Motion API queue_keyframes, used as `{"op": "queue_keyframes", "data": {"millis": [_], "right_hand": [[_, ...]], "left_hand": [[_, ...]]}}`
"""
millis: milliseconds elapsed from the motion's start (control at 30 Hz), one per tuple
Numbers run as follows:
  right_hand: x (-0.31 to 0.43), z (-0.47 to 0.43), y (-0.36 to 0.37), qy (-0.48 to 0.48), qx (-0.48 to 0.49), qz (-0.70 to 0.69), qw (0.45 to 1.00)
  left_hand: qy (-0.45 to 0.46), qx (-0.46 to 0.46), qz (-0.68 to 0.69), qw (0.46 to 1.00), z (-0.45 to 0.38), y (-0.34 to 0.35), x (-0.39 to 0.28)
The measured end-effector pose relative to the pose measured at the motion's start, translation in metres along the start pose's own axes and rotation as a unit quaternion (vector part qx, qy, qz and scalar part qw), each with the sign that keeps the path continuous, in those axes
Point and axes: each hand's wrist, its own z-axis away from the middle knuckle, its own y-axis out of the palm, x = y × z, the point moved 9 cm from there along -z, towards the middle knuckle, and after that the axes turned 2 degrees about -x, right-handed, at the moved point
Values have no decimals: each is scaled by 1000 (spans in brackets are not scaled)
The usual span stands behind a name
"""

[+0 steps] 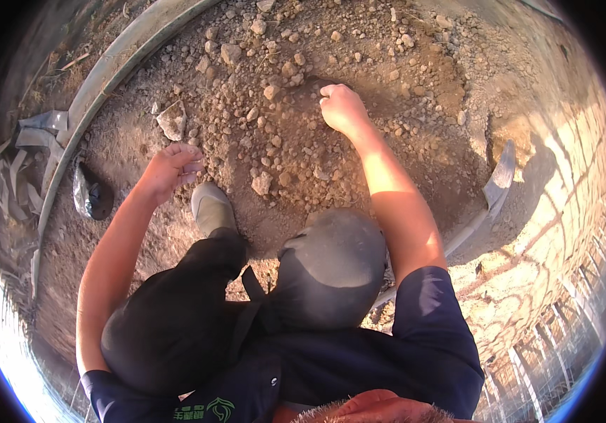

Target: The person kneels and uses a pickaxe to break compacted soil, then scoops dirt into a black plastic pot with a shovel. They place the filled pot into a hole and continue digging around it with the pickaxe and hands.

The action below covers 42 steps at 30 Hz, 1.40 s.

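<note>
My right hand (342,108) reaches forward over loose, stony soil (303,137), its fingers curled down beside a dark, shallow hollow (319,82). Whether anything sits between those fingertips is hidden. Nearer my body on the left, my left hand (175,165) hovers with loosely bent fingers apart and nothing visible in them. Just beyond it lies a pale, flat-faced stone fragment (172,120). The toe of my rubber boot (213,209) is close to this hand. Pebbles and clods cover the ground between both hands.
A shovel lies at the right, its metal blade (500,175) pointing away and its handle (464,232) running back beside me. On the left a long edging strip (107,79) curves past crumpled dark plastic (89,193) and torn sheet strips (20,174). Wire fencing (556,322) stands behind right.
</note>
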Motion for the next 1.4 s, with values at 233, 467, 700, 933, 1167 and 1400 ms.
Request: {"op": "queue_keyframes", "data": {"millis": [233, 467, 700, 933, 1167, 1400], "right_hand": [[1, 69, 36, -114, 77, 242, 960], [-13, 102, -10, -43, 23, 133, 990], [-12, 3, 25, -51, -13, 135, 989], [-13, 27, 43, -27, 63, 151, 986], [0, 35, 30, 13, 117, 183, 976], [-18, -14, 50, -14, 70, 195, 978]], "left_hand": [[-11, -13, 2, 1000, 0, -11, 13], [-26, -15, -2, 1000, 3, -14, 20], [-12, -12, -15, 1000, -5, -12, 14], [-36, -25, -27, 999, 0, -17, 28], [-35, -23, -24, 999, -4, -25, 37], [-13, 4, -16, 1000, -10, -17, 20]]}}
